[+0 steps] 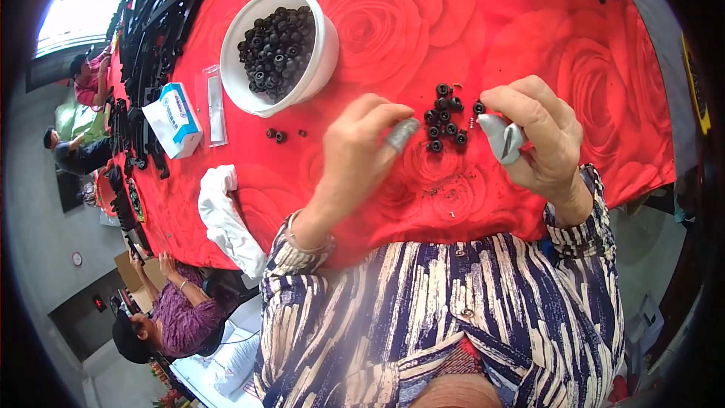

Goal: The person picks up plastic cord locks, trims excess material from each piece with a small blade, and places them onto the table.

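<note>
My left hand (359,159) hangs over the red cloth, blurred at the wrist. Its index finger and grey-wrapped thumb are pressed together, and anything between them is hidden. At the fingertips of my right hand (540,136) is a small round black part (479,107) with a hole, pinched between index finger and thumb. Grey wrapping with a dark slit covers that thumb; what the slit is I cannot make out. Between my hands lies a loose cluster of similar black parts (436,146). A white bowl (326,53) heaped with more black parts (278,53) stands beyond my left hand.
A few black parts (281,137), a blue-and-white box (180,121), a clear packet (216,106) and a white cloth (225,215) lie to the left. Long black pieces (155,45) line the table's left side, with several people seated there. Dark crumbs dot the red tablecloth (370,23).
</note>
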`<state>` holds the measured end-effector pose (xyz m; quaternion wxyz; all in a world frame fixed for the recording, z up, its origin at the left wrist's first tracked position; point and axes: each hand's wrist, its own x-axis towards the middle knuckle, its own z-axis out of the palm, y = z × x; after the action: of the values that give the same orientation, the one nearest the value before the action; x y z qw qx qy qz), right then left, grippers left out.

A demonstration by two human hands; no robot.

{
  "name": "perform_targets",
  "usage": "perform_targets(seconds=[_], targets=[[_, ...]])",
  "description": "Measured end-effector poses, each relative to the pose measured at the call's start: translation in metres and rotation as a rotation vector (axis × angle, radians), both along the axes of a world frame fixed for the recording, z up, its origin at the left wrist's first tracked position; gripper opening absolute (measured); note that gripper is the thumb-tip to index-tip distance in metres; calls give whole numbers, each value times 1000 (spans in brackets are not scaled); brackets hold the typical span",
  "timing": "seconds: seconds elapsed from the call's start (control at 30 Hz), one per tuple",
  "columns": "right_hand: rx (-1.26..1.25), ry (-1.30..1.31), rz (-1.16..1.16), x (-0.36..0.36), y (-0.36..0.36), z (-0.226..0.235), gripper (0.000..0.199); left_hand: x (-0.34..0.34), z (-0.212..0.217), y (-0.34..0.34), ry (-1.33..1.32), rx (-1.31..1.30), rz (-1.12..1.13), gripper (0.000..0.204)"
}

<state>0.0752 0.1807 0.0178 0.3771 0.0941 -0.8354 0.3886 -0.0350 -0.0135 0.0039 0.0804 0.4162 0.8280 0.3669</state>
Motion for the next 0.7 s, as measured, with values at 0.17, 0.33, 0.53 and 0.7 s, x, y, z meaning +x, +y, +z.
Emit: perform_targets(seconds=[0.17,0.33,0.53,0.7], targets=[[64,11,7,0,0,-4,31,4,-13,20,-28,-38,-59,19],[72,5,25,-1,1,-7,34,-2,-6,28,-134,-190,-69,21],[100,-23,43,-3,-3,-7,32,-12,-4,32,-125,-244,-131,22],[108,-74,47,-3,-3,-7,29,-19,-3,33,-33,-286,-133,19]])
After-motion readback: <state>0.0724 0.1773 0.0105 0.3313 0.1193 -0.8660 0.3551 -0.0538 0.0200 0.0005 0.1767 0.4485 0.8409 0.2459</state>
